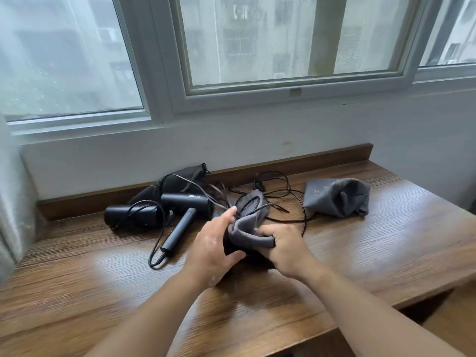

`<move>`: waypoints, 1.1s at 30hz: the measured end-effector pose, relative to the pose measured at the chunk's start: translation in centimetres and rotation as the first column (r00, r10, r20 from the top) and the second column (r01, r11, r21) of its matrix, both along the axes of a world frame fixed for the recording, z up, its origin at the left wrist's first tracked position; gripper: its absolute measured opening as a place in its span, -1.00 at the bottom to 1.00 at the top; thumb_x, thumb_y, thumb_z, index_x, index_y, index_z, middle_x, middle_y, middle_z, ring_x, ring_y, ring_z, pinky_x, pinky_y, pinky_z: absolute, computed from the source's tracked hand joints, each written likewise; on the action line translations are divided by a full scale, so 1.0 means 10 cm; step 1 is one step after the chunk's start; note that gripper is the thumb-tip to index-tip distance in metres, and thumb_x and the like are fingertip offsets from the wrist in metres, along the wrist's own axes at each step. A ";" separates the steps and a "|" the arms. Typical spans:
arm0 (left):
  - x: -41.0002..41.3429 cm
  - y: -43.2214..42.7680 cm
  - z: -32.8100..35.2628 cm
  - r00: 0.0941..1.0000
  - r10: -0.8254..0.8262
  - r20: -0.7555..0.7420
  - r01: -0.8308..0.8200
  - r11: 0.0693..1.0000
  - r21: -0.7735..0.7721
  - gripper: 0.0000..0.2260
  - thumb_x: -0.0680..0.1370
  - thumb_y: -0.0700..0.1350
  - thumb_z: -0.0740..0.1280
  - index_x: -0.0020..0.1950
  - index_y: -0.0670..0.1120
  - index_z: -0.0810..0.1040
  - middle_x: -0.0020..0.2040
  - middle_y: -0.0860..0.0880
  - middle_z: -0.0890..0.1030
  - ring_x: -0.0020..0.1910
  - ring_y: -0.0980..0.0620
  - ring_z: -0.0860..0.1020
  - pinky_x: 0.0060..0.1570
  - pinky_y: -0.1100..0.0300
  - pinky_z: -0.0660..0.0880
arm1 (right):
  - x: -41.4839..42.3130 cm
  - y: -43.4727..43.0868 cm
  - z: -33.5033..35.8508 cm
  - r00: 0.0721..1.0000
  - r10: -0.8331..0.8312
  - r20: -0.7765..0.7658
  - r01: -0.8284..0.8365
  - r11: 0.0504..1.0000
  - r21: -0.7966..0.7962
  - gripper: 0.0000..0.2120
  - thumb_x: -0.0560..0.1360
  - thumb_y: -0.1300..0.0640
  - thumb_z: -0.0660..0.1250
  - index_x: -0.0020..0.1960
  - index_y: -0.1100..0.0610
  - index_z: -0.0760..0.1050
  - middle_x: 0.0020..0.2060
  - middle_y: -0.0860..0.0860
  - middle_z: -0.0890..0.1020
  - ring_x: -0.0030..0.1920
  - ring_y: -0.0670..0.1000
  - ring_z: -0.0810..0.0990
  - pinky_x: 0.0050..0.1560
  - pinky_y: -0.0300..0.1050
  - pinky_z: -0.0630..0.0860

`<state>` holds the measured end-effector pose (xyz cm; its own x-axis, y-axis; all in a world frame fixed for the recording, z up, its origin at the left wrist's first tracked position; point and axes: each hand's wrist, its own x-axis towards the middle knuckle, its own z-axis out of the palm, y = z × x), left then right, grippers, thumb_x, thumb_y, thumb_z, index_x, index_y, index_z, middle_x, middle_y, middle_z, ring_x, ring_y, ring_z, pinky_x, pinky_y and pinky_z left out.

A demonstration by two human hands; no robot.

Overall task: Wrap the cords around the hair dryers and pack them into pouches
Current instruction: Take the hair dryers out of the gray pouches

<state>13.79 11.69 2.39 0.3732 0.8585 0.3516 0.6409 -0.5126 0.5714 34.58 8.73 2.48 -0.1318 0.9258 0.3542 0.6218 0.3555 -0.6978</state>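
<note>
1. left hand [213,243] and right hand [286,247], nearest the lens, both grip the grey pouch [244,229] low over the tabletop [103,279], fingers curled on its rim.
2. step, as judged: opening or filling this pouch. a dark shape sits under the cloth, identity unclear.
3. black hair dryer [185,203] lies just left, unpacked; cords [278,188] loose behind. next move likely needs the mouth spread wide, cord kept clear.
4. second grey pouch [337,197], far right, bears a faint pale mark, as does the dryer barrel; neither legible.
</note>
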 end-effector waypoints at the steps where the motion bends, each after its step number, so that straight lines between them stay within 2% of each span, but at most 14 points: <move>1: -0.01 0.02 -0.01 0.999 -0.008 -0.040 0.009 0.999 0.041 -0.27 0.36 0.01 0.61 0.48 0.15 0.42 0.31 0.21 0.49 0.30 0.18 0.44 0.40 0.15 0.38 | 0.01 -0.09 0.03 0.998 0.044 -0.036 -0.046 0.998 -0.035 -0.86 0.40 0.17 0.51 -0.26 -0.02 0.60 -0.37 -0.12 0.60 -0.30 -0.18 0.52 -0.25 -0.19 0.45; 3: -0.05 0.02 -0.04 0.997 -0.030 -0.071 0.036 0.996 0.086 -0.50 0.36 0.04 0.59 0.29 0.14 0.59 0.32 0.21 0.50 0.31 0.13 0.46 0.37 0.03 0.41 | 0.04 -0.27 0.12 0.981 0.166 -0.098 -0.175 0.980 -0.090 -0.81 0.42 0.21 0.54 -0.27 0.01 0.59 -0.37 -0.14 0.56 -0.30 -0.21 0.49 -0.26 -0.23 0.42; 6: -0.09 -0.05 -0.03 0.997 -0.081 -0.019 0.083 0.994 0.073 -0.74 0.39 -0.08 0.50 0.08 0.07 0.70 0.27 0.20 0.58 0.25 0.17 0.53 0.29 0.05 0.48 | 0.06 -0.45 0.22 0.966 0.224 -0.130 -0.240 0.962 -0.129 -0.84 0.42 0.19 0.56 -0.12 0.02 0.61 -0.24 -0.16 0.67 -0.18 -0.18 0.61 -0.11 -0.22 0.53; 8: -0.12 -0.15 -0.01 0.985 -0.144 0.092 0.140 0.989 0.054 -0.74 0.40 -0.19 0.44 0.05 0.02 0.72 0.20 0.22 0.63 0.19 0.23 0.58 0.22 0.13 0.53 | 0.05 -0.48 0.20 0.990 0.109 -0.086 -0.119 0.985 -0.122 -0.69 0.34 0.09 0.62 -0.05 -0.05 0.53 -0.19 -0.15 0.68 -0.12 -0.14 0.64 -0.05 -0.24 0.53; 11: -0.21 -0.29 0.03 0.949 -0.204 0.239 0.201 0.979 0.038 -0.71 0.41 -0.30 0.42 0.06 -0.02 0.71 0.20 0.22 0.65 0.22 0.16 0.60 0.22 0.25 0.50 | 0.02 -0.47 0.17 0.999 -0.044 -0.009 0.044 0.997 -0.059 -0.44 0.18 -0.11 0.68 0.06 -0.13 0.46 -0.02 -0.19 0.60 0.02 -0.20 0.57 0.02 -0.34 0.46; 14: -0.32 -0.35 0.02 0.896 -0.209 0.393 0.262 0.961 -0.087 -0.70 0.48 -0.35 0.43 0.13 -0.06 0.69 0.25 0.05 0.65 0.27 -0.01 0.60 0.27 0.06 0.52 | -0.05 -0.42 0.13 0.996 -0.058 0.062 0.062 0.996 -0.065 -0.05 0.11 -0.31 0.63 0.41 -0.19 0.33 0.33 -0.21 0.40 0.32 -0.21 0.40 0.33 -0.26 0.39; 17: -0.36 -0.38 0.02 0.823 -0.193 0.533 0.335 0.924 -0.183 -0.59 0.49 -0.44 0.40 0.27 -0.11 0.64 0.24 -0.13 0.66 0.28 -0.15 0.59 0.29 -0.10 0.50 | -0.14 -0.38 0.10 0.996 -0.045 0.077 0.053 0.992 -0.111 0.10 0.10 -0.39 0.58 0.53 -0.25 0.19 0.51 -0.22 0.26 0.49 -0.19 0.24 0.48 -0.14 0.27; 19: -0.36 -0.42 0.05 0.794 -0.164 0.585 0.354 0.908 -0.226 -0.55 0.49 -0.51 0.36 0.25 -0.10 0.65 0.18 -0.15 0.68 0.22 -0.12 0.62 0.22 0.02 0.55 | -0.19 -0.38 0.09 0.999 -0.028 0.038 0.032 0.993 -0.116 0.05 0.13 -0.35 0.60 0.52 -0.27 0.23 0.51 -0.21 0.28 0.51 -0.19 0.23 0.49 -0.16 0.24; 21: -0.34 -0.47 0.08 0.777 -0.116 0.619 0.349 0.897 -0.269 -0.55 0.50 -0.54 0.33 0.15 -0.04 0.68 0.05 -0.11 0.72 0.06 -0.01 0.65 0.04 0.19 0.57 | -0.20 -0.40 0.10 1.000 -0.004 -0.025 0.002 0.997 -0.081 -0.11 0.17 -0.24 0.63 0.43 -0.25 0.37 0.40 -0.25 0.42 0.41 -0.23 0.36 0.43 -0.19 0.34; 23: -0.30 -0.50 0.10 0.774 -0.100 0.626 0.340 0.899 -0.277 -0.60 0.50 -0.50 0.35 0.06 0.00 0.67 -0.05 -0.10 0.71 -0.04 0.02 0.63 -0.05 0.20 0.55 | -0.22 -0.41 0.09 0.999 0.021 -0.044 -0.022 0.999 -0.027 -0.33 0.21 -0.16 0.63 0.26 -0.27 0.47 0.19 -0.26 0.55 0.22 -0.22 0.51 0.26 -0.15 0.48; 25: -0.26 -0.53 0.11 0.770 -0.103 0.630 0.347 0.896 -0.277 -0.64 0.48 -0.42 0.40 0.05 0.04 0.64 -0.04 -0.10 0.70 -0.04 0.01 0.63 -0.06 0.17 0.54 | -0.24 -0.42 0.07 0.997 0.027 -0.073 -0.026 1.000 0.011 -0.52 0.25 -0.08 0.62 0.12 -0.20 0.57 0.02 -0.21 0.62 0.07 -0.16 0.58 0.11 -0.10 0.53; 27: -0.22 -0.54 0.11 0.762 -0.111 0.638 0.370 0.883 -0.288 -0.60 0.45 -0.38 0.43 0.14 0.06 0.61 0.07 -0.10 0.69 0.06 0.00 0.63 0.02 0.20 0.54 | -0.25 -0.43 0.03 0.993 0.002 -0.116 0.003 0.999 0.044 -0.64 0.28 0.00 0.60 0.06 -0.14 0.65 -0.05 -0.19 0.66 0.02 -0.14 0.62 0.07 -0.06 0.55; 30: -0.24 -0.55 0.10 0.740 -0.133 0.660 0.436 0.842 -0.319 -0.44 0.40 -0.42 0.40 0.33 0.00 0.52 0.26 -0.12 0.60 0.29 -0.07 0.56 0.22 0.16 0.50 | -0.21 -0.46 0.03 0.981 -0.011 -0.195 0.030 0.995 0.094 -0.76 0.33 0.10 0.57 -0.05 -0.12 0.66 -0.13 -0.20 0.69 -0.05 -0.12 0.65 -0.01 -0.12 0.55; 33: -0.26 -0.55 0.18 0.755 -0.182 0.630 0.485 0.802 -0.349 -0.38 0.41 -0.17 0.49 0.46 -0.02 0.43 0.38 -0.13 0.54 0.41 -0.13 0.49 0.38 -0.05 0.45 | -0.16 -0.49 0.13 0.971 -0.003 -0.238 0.038 0.989 0.145 -0.75 0.36 0.18 0.57 -0.11 -0.13 0.63 -0.16 -0.19 0.68 -0.09 -0.07 0.65 -0.07 -0.14 0.55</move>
<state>11.19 6.19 4.21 0.5427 0.8206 0.1792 -0.0164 -0.2030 0.9790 33.00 3.87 3.83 -0.0093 0.8625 0.5059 0.4538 0.4545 -0.7665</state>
